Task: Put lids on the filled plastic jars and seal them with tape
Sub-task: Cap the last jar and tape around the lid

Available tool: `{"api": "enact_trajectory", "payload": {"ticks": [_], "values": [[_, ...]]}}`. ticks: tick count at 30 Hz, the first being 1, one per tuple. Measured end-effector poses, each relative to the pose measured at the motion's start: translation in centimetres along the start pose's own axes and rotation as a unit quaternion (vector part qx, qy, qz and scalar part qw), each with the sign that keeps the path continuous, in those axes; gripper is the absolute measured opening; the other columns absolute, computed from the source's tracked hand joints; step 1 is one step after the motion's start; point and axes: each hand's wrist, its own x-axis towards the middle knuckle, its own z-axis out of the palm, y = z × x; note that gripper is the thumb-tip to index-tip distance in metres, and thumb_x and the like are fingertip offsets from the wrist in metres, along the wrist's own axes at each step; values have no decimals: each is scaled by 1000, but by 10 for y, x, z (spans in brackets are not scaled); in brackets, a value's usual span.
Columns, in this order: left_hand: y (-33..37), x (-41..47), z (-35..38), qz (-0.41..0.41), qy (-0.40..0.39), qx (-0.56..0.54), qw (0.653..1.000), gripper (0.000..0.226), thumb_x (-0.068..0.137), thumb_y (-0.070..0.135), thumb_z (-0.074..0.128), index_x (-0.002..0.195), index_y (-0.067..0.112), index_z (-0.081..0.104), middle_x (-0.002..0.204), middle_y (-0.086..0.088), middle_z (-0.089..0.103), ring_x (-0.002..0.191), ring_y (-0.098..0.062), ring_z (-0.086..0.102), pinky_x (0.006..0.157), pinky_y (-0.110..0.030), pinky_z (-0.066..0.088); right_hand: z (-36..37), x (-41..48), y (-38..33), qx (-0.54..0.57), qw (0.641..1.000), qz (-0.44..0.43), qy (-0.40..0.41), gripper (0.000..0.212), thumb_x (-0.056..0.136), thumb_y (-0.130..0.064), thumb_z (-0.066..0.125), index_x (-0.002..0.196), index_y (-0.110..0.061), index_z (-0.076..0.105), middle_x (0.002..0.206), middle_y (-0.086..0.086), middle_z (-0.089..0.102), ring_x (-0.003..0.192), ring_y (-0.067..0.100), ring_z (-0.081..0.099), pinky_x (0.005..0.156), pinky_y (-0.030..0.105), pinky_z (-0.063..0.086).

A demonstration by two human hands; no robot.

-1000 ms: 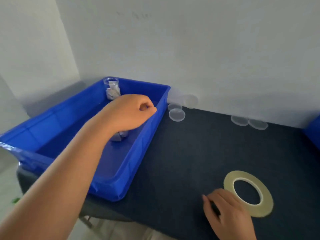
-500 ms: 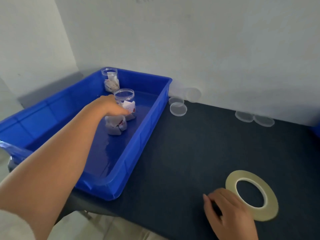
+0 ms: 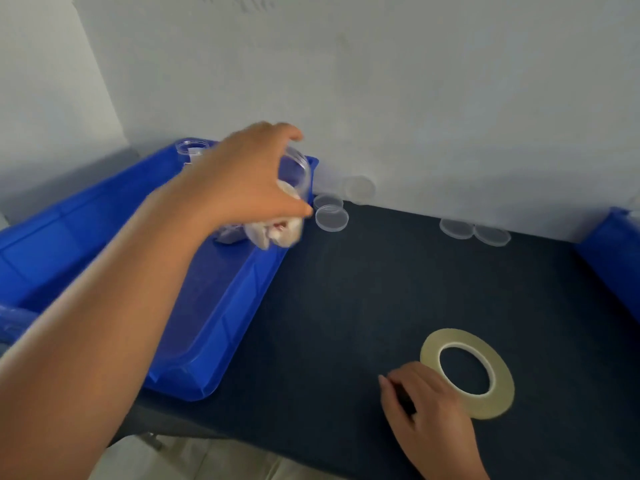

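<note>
Far left: big blue plastic bin (image 3: pixel 104 237) sits on the dark navy table top (image 3: pixel 346 306). In the bin's far corner there's a clear plastic jar with no lid (image 3: pixel 194 148), upright and partly hidden behind the wrist.

Left hand (image 3: pixel 242 181) reaches in over the bin. Fingers and thumb are wrapped round a second clear lidless jar stuffed with white packets (image 3: pixel 289 206). That held jar is off the surface and tilted, open mouth up and to the right. It's above the bin's right rim and motion-blurred. Below the hand, on the bin floor, the base of a third clear jar (image 3: pixel 227 235) shows; the rest is hidden.

Just right of the bin, by the white wall (image 3: pixel 415 98), are three clear round plastic lids:
- The front lid (image 3: pixel 331 219) lies flat.
- The back lid (image 3: pixel 327 201) lies flat and touches it from behind.
- The leaning lid (image 3: pixel 360 189) is propped against the wall.

Further right the fourth lid (image 3: pixel 456 228) and fifth lid (image 3: pixel 491 234) lie flat and touching, close to the wall.

Near edge, right of centre: a flat pale-yellow tape roll (image 3: pixel 498 375) with a wide core hole lies on the table. Right hand (image 3: pixel 429 407) rests knuckles-up at its near-left edge, covering a bit of the ring. Fingers are curled, but I can't tell whether they pinch anything.

Far right edge: part of a second blue bin (image 3: pixel 609 251).
</note>
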Motion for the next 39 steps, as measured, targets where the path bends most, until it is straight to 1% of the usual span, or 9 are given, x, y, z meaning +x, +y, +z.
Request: {"api": "enact_trajectory", "payload": {"ticks": [3,7,10,15,18,20,25,32,39], "values": [[48,-30,41,80,-93,-46,991,92,64,70,79,146,45,45,139,22,51,118,-4,56,96,-30,50,-7,-1,-7,17,997,74,10,45,90,-54,67,116,-17,71,112,-17,66,102,-1,63,92,12,48],[86,-69,118,130,-131,-72,980,90,66,85,71,144,49,45,136,28,49,121,2,53,97,-30,52,-11,-4,-8,43,988,147,3,106,71,-71,79,152,-10,47,151,-2,54,137,21,56,110,42,48],[96,-84,152,149,-123,-101,976,90,70,93,57,146,47,44,139,31,46,123,7,49,99,-29,52,-14,-3,-8,95,980,175,-23,124,65,-76,82,163,-33,21,161,-24,36,147,-2,40,113,21,40],[96,-82,166,213,-119,-78,966,86,78,98,42,148,49,41,140,32,43,125,9,43,96,-24,49,-7,4,-5,102,981,158,-55,121,73,-65,84,160,-56,0,153,-27,44,135,-8,51,101,16,50],[80,-59,161,169,-243,-233,926,63,87,91,40,145,64,38,145,39,43,133,15,42,104,-24,45,-3,4,-2,107,982,154,-37,116,73,-64,85,160,-50,11,151,-27,45,135,-6,51,101,13,48],[65,-31,165,90,-225,-320,916,53,90,89,39,139,68,42,141,39,51,128,17,50,107,-27,48,-2,2,-1,109,980,162,-37,118,69,-69,84,161,-45,13,155,-24,44,139,-3,49,103,17,49],[15,61,206,-67,-109,-115,985,69,97,60,63,155,29,45,159,1,47,140,-20,51,110,-40,47,-1,-1,2,107,981,153,-43,122,68,-71,83,161,-46,10,151,-26,46,136,-4,51,100,19,51],[-13,136,251,-145,-119,-25,982,95,93,65,67,166,30,19,173,-10,10,154,-40,23,116,-55,38,3,1,6,93,984,149,-37,125,62,-74,84,160,-48,10,145,-27,52,126,-10,56,92,8,50],[-12,138,276,-124,-45,18,991,52,100,37,64,149,27,48,133,-10,63,119,-37,59,87,-51,57,4,3,9,84,986,138,-48,125,62,-76,84,157,-57,6,155,-32,39,136,-14,46,101,7,44]]}}
